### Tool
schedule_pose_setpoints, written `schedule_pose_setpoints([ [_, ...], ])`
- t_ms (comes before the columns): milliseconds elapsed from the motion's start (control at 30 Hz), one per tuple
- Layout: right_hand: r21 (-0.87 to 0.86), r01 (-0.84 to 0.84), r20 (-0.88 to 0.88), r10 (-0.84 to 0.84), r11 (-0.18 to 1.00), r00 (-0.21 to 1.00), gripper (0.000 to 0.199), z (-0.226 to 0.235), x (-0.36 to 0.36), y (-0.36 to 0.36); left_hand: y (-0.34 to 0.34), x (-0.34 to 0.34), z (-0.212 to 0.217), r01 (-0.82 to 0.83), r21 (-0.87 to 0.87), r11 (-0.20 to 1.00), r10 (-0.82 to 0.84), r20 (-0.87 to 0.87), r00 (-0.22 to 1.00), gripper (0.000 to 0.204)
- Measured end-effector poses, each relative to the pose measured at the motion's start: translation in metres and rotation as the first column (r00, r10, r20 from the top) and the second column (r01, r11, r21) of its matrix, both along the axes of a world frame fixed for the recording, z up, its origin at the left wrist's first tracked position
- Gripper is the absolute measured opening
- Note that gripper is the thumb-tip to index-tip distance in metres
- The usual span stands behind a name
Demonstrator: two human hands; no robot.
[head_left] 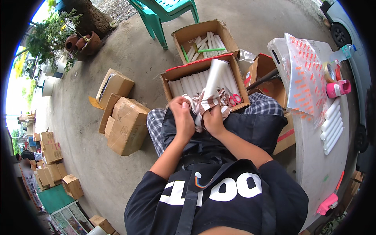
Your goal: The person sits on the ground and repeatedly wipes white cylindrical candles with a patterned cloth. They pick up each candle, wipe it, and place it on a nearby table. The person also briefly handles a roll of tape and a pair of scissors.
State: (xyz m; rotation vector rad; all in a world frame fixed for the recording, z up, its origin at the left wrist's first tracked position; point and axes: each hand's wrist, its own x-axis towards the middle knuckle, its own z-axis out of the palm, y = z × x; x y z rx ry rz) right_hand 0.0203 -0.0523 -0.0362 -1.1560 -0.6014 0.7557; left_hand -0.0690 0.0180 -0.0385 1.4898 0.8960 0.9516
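Observation:
In front of my lap, a thick, pale white candle-like cylinder (216, 76) stands tilted, its lower end wrapped in a brown-and-white patterned cloth (206, 105). My left hand (183, 117) is closed on the left side of the cloth, its fingers bent inward. My right hand (214, 122) grips the cloth from below and right, close to the cylinder's base. The fingertips are partly hidden by the folds. Just beyond, an open cardboard box (167, 86) holds rows of similar white cylinders (190, 83). Red-handled scissors (235, 99) lie by its near right corner.
Behind stands a second box (180, 39) with thinner white sticks and green strips. On the right, a table (313, 164) bears plastic wrap (299, 78), tape (329, 73), white sticks (332, 125) and a pink tape dispenser (327, 204). Cardboard boxes (127, 121) sit left; a green chair (166, 11) stands ahead.

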Motion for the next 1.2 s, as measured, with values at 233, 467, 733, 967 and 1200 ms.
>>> schedule_pose_setpoints([
  [233,-0.511,-0.061,0.787,0.495,0.858,0.369,0.029,0.013,0.019,-0.021,0.049,0.001,0.114,0.44,0.79,0.426,0.368,-0.596,0.714,0.029],
  [467,-0.327,0.127,0.939,0.308,0.936,0.152,0.02,0.015,0.045,-0.017,0.048,-0.024,0.063,0.509,0.021,0.861,-0.116,-0.965,0.235,0.056],
  [733,0.106,0.31,-0.284,-0.27,0.945,0.92,0.034,0.031,0.144,-0.009,0.037,-0.062,0.031,0.082,-0.399,0.913,-0.333,-0.617,0.713,0.061],
  [967,-0.07,-0.113,-0.165,0.1,0.991,0.981,0.036,-0.008,0.012,-0.025,0.016,-0.027,0.012,0.113,-0.675,0.729,-0.213,-0.067,0.975,0.046],
  [1200,0.006,0.132,-0.36,-0.121,0.991,0.925,0.007,0.024,0.012,0.01,-0.021,-0.016,0.017,0.235,-0.302,0.924,-0.353,-0.435,0.828,0.059],
])
